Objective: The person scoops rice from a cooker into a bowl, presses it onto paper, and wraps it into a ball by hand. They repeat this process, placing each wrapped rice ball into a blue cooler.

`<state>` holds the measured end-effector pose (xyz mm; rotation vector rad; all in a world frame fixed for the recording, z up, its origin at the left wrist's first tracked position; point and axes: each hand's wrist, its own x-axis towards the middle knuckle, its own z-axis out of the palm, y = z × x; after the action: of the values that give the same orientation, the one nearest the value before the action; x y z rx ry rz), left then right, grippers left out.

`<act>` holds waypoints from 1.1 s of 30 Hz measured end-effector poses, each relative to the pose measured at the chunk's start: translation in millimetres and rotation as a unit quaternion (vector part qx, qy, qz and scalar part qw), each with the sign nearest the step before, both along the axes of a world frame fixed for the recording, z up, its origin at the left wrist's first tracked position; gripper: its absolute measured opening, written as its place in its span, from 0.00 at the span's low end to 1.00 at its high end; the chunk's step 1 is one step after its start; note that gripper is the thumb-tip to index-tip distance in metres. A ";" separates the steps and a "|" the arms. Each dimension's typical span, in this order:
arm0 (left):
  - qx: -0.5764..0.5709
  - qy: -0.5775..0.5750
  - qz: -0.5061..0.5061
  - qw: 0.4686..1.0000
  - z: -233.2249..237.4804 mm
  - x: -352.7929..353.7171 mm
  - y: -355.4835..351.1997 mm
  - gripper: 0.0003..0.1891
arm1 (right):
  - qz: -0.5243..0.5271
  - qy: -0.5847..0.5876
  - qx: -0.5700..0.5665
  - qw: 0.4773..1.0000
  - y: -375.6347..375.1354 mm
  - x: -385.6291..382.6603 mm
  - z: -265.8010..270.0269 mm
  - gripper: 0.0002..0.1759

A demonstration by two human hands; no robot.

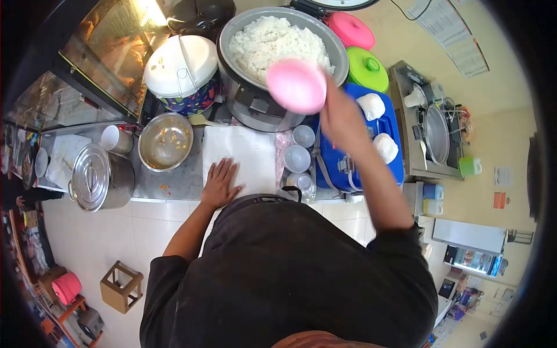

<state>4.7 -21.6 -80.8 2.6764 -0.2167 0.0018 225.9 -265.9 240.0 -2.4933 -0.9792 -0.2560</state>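
My right hand, blurred by motion, grips a pink bowl over the front right edge of a large cooker full of white rice. The bowl's far side hides some of the rice. Flat on a sheet of white paper rests my left hand, its fingers spread and nothing in it. Small clear plastic cups stand just right of the paper.
A steel bowl with food scraps and a lidded pot stand left. Behind them is a white-lidded container. A blue cooler carrying two white bundles is at the right. A stool stands on the floor.
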 end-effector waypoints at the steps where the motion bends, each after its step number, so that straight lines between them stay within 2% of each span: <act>1: -0.003 0.002 0.002 1.000 0.9 -0.3 0.0 0.41 | -0.032 -0.029 -0.038 0.998 15.6 33.6 10.4 0.26; 3: -0.008 0.003 0.007 1.000 3.8 -0.4 -0.8 0.41 | -0.050 -0.132 -0.138 0.980 43.2 120.3 -3.0 0.18; 5: -0.003 -0.001 0.009 1.000 -0.3 -1.9 0.1 0.40 | -0.061 -0.121 -0.243 0.960 73.4 160.4 -4.7 0.12; 8: -0.007 0.004 0.014 1.000 1.0 -0.2 1.9 0.39 | 0.001 -0.072 -0.331 0.941 95.3 167.3 -13.9 0.12; 11: -0.023 0.001 0.021 1.000 2.8 -2.4 0.1 0.39 | 0.058 -0.049 -0.358 0.931 86.0 152.3 -32.9 0.12; 18: -0.016 -0.002 0.021 1.000 3.6 0.6 0.2 0.39 | 0.124 0.022 -0.419 0.899 67.5 135.7 -35.6 0.14; 24: -0.015 -0.003 0.020 1.000 5.0 1.4 0.0 0.39 | 0.173 0.083 -0.459 0.868 46.9 163.7 -1.9 0.17; 27: -0.017 -0.001 0.019 1.000 4.0 1.4 -0.2 0.38 | 0.239 0.120 -0.429 0.863 32.6 204.2 -1.3 0.20; 28: -0.015 0.005 0.018 1.000 4.0 1.4 -0.8 0.38 | 0.277 0.130 -0.380 0.873 28.4 212.6 -1.0 0.20; 30: -0.010 0.015 0.018 1.000 4.5 1.5 -0.9 0.38 | 0.265 0.256 -0.339 0.866 23.4 214.8 2.0 0.16; 33: -0.014 -0.020 0.022 0.999 7.0 0.3 -1.4 0.36 | 0.161 0.497 -0.210 0.826 17.9 189.6 17.7 0.11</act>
<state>5.0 -23.1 -73.8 2.6542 -0.1684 0.0730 415.6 -247.9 257.7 -2.2029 -0.9764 1.3606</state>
